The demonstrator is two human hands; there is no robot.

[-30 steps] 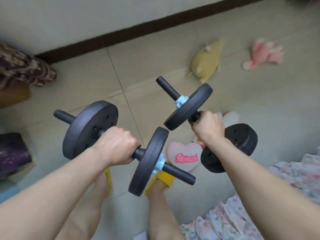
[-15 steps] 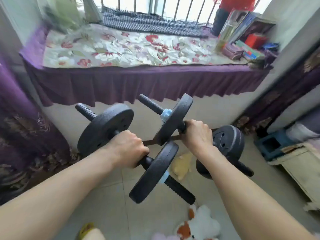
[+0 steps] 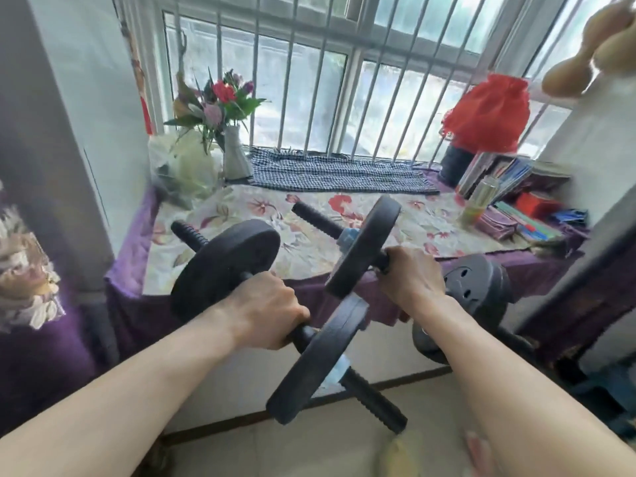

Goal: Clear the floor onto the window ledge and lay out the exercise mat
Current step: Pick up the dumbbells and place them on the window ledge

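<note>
We hold one dumbbell in each hand. The left hand (image 3: pixel 266 309) is wrapped tight round the bar of the left dumbbell (image 3: pixel 275 321); the right hand (image 3: pixel 409 278) is clenched on the right dumbbell (image 3: pixel 364 246). Both bars run diagonally, far ends pointing up-left toward the window ledge (image 3: pixel 309 249) straight ahead. The right dumbbell's far plate is already over the ledge edge; the left hangs lower, in front of it. Open floral cloth lies between the vase (image 3: pixel 235 156) at left and the clutter of books (image 3: pixel 516 201) at right.

Vase (image 3: pixel 235 156) left, books (image 3: pixel 506 173) right on ledge (image 3: pixel 309 249) behind dumbbells (image 3: pixel 227 270).
</note>
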